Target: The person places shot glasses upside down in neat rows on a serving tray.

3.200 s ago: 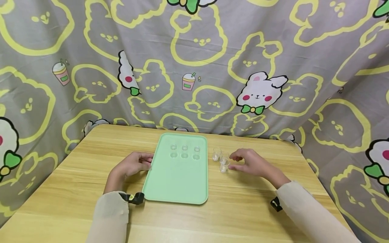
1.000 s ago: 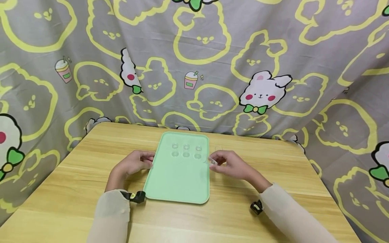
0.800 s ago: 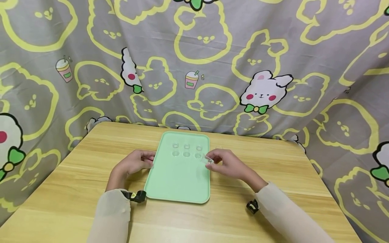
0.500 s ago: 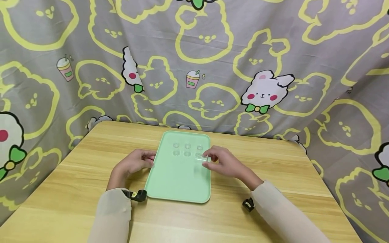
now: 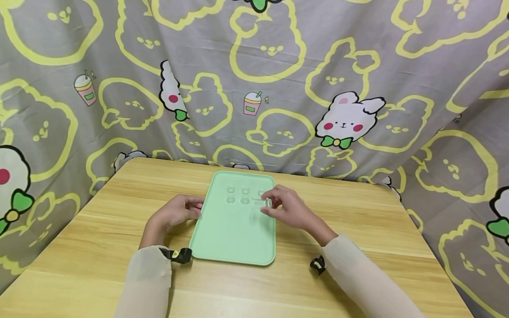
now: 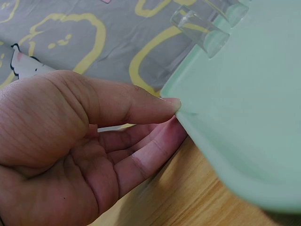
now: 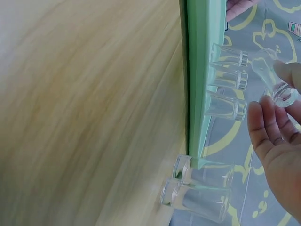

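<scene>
My left hand (image 5: 175,214) pinches the left rim of a pale green tray (image 5: 230,238); in the left wrist view the thumb lies on the rim, fingers curled against its side. Over the tray's right part, my right hand (image 5: 288,207) holds a small clear shot glass (image 7: 284,96) by its thick base between thumb and fingers. That glass lies tipped on its side, mouth to the left. Three like glasses stand upside down in a row toward the tray's far end: one (image 7: 230,56), a second (image 7: 228,77) and a third (image 7: 225,106).
Two more shot glasses, one (image 7: 211,174) beside the other (image 7: 197,202), stand upright right of the tray, hidden behind my right hand in the head view. The wooden table (image 5: 358,274) meets a patterned grey curtain (image 5: 278,110) at its back edge.
My right hand has picked up one of three glasses beside the tray, carried it left over the tray and tipped it over. The left hand has stayed at the rim.
</scene>
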A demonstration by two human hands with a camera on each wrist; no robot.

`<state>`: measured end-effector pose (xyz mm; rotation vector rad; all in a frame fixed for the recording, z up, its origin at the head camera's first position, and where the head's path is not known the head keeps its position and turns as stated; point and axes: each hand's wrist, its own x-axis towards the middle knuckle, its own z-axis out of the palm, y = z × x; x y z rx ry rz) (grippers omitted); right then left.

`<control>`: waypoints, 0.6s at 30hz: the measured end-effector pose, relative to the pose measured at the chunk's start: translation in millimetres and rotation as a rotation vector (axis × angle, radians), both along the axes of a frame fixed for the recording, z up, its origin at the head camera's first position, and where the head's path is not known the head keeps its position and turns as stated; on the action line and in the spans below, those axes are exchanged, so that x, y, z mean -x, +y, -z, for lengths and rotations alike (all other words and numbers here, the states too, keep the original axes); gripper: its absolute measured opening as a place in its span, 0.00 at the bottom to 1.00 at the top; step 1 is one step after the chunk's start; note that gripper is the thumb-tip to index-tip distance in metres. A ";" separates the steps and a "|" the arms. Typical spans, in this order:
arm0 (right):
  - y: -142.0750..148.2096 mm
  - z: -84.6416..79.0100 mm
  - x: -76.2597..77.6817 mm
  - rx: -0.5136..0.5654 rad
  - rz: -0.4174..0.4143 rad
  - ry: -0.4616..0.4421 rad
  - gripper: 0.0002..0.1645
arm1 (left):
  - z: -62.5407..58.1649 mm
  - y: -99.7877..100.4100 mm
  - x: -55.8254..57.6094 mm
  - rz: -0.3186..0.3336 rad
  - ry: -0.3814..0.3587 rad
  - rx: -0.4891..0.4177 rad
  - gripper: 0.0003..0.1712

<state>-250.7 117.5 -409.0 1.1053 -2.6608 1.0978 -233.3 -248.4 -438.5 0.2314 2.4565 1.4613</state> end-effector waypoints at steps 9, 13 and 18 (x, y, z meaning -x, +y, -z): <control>-2.4 6.9 3.9 0.050 -0.015 -0.009 0.16 | 0.1 0.0 0.6 -0.003 -0.002 0.003 0.30; -3.1 8.6 5.3 0.067 -0.020 -0.008 0.16 | -0.6 0.2 0.1 -0.004 -0.003 0.003 0.31; -3.7 10.0 7.0 0.060 -0.010 0.003 0.16 | -1.1 0.4 -0.4 -0.005 -0.002 0.002 0.30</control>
